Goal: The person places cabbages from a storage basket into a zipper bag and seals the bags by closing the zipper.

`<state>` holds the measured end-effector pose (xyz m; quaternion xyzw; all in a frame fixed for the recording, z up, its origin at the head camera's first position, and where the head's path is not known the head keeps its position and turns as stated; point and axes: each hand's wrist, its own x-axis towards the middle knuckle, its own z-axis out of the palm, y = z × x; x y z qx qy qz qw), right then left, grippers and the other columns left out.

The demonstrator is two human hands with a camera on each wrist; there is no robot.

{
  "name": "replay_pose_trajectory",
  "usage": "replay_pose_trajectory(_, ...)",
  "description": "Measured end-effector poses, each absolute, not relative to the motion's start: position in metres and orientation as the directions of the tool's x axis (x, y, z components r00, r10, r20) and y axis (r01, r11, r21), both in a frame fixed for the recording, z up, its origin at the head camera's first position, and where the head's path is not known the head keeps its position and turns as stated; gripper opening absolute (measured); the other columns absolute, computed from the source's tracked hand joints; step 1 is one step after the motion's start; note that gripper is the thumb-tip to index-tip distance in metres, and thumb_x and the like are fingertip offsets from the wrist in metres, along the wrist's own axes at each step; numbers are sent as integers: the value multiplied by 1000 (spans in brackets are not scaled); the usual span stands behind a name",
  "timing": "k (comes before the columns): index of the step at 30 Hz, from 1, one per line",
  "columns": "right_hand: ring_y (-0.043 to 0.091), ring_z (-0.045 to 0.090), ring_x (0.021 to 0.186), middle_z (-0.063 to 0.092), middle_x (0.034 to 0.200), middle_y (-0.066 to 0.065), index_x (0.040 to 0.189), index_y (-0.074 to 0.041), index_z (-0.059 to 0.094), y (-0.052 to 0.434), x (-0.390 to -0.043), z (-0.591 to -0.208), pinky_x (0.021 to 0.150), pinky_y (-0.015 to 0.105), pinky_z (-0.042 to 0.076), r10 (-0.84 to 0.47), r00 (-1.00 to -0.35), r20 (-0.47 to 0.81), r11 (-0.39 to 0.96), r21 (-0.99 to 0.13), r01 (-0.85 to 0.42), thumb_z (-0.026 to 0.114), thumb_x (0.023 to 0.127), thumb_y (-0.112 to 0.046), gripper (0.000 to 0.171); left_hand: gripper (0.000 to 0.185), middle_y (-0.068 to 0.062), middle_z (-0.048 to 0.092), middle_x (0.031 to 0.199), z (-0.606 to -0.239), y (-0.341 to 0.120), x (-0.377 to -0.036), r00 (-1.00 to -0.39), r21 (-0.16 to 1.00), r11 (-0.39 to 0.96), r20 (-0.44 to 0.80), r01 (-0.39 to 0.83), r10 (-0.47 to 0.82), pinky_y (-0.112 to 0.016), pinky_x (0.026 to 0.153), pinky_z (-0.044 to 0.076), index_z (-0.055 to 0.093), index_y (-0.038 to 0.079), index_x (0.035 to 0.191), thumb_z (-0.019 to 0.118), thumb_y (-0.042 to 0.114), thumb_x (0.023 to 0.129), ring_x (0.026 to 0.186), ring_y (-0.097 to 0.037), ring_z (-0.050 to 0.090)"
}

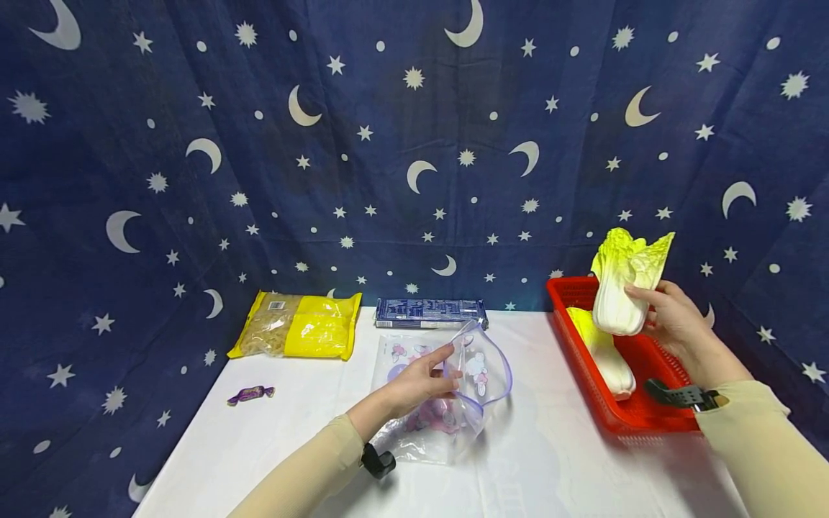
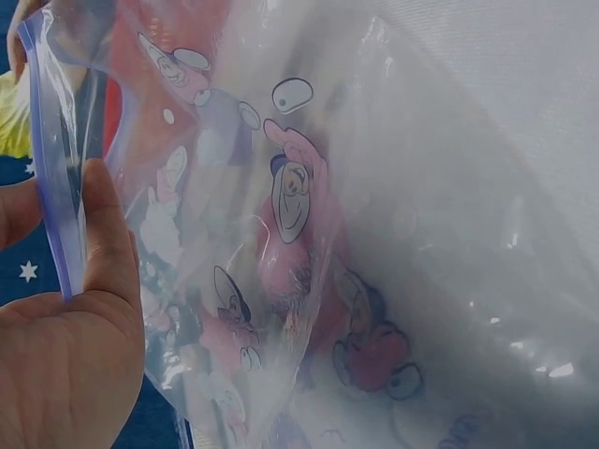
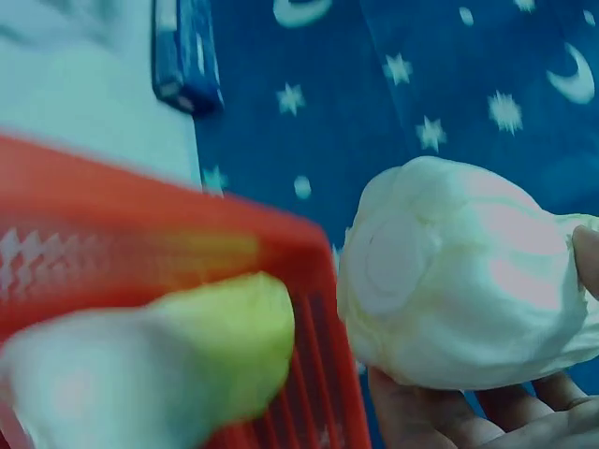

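Observation:
My left hand (image 1: 414, 388) grips the purple-edged mouth of a clear zip bag (image 1: 427, 435) printed with pink cartoon figures. The mouth gapes toward the right, while the rest of the bag spreads over the table. In the left wrist view, the purple zip strip (image 2: 58, 187) runs between thumb and fingers. My right hand (image 1: 680, 327) holds a napa cabbage (image 1: 620, 306) up over the red basket (image 1: 654, 421), yellow leaves on top and white base down. The cut base of this cabbage (image 3: 449, 271) faces the right wrist camera. Inside the basket lies a second napa cabbage (image 1: 612, 363).
At the back left lies a yellow bag of pasta (image 1: 317, 327), with a purple wrapped candy (image 1: 250, 394) nearer on the white table (image 1: 311, 432). A flat dark blue packet (image 1: 430, 312) lies behind the zip bag, against the star-patterned curtain (image 1: 388, 180).

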<state>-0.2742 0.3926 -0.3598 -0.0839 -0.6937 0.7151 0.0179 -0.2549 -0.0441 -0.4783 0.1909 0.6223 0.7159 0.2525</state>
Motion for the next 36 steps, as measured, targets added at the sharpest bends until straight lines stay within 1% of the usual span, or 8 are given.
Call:
replay_pose_trajectory(5,10,67,82,58,104,-7,118,-22,38,362,-270,-360,66,29,62,48,-998,-37,-98,-995,33,68,99,-18,36,81,-39,44,146,-479,-44,-255,-798,987,-103,-35,-120,602,-42,98,57,16,-5,161,62,-4,94,133,-52,46)
replay_pose_trajectory(10,11,69,86,61,106,-5,120,-18,40,332,-264,-363,70,30,63,-43,-999,-8,-132,-991,13,64,101,-13,31,81,-39,44,146,-477,-43,-255,-804,989,-94,-36,-114,594,-42,98,57,17,-4,161,62,-4,94,132,-51,49)
replay_pose_trajectory(13,12,69,86,62,106,-4,119,-18,42,315,-260,-367,71,29,63,-84,-996,-4,-127,-992,14,62,101,-11,27,82,-39,44,146,-476,-43,-254,-803,990,-89,-37,-111,595,-41,98,57,17,-4,161,62,-4,94,132,-50,49)
replay_pose_trajectory(22,14,69,90,66,104,-1,117,-18,48,284,-246,-385,76,29,61,-191,-981,-21,-73,-997,36,61,100,-10,23,82,-35,31,156,-476,-42,-254,-803,988,-116,-14,-103,596,-44,99,56,16,-4,161,62,-4,93,136,-51,43)
replay_pose_trajectory(26,15,66,94,63,108,1,120,-13,49,276,-242,-395,77,29,60,-212,-977,-14,27,-1000,9,65,97,-9,28,81,-35,31,157,-477,-42,-254,-803,987,-118,-17,-108,596,-44,99,56,17,-4,161,62,-3,94,136,-51,43)
replay_pose_trajectory(30,17,62,98,62,111,6,124,-2,50,269,-240,-403,79,29,58,-224,-975,14,166,-985,-53,73,92,-10,40,81,-35,32,156,-477,-42,-255,-803,987,-115,-22,-112,595,-43,98,57,17,-4,161,62,-4,94,136,-50,44)
replay_pose_trajectory(32,18,62,97,63,109,9,124,1,50,265,-239,-405,79,29,57,-228,-973,25,223,-972,-77,75,90,-12,45,81,-35,34,155,-476,-42,-255,-804,987,-113,-25,-114,594,-43,98,57,17,-3,161,62,-3,94,136,-50,44)
replay_pose_trajectory(36,21,62,97,65,108,13,123,2,51,260,-238,-411,80,28,56,-245,-968,47,293,-948,-120,79,87,-14,49,82,-35,35,155,-475,-41,-255,-805,988,-108,-28,-114,592,-43,97,57,17,-3,161,63,-3,93,136,-50,44)
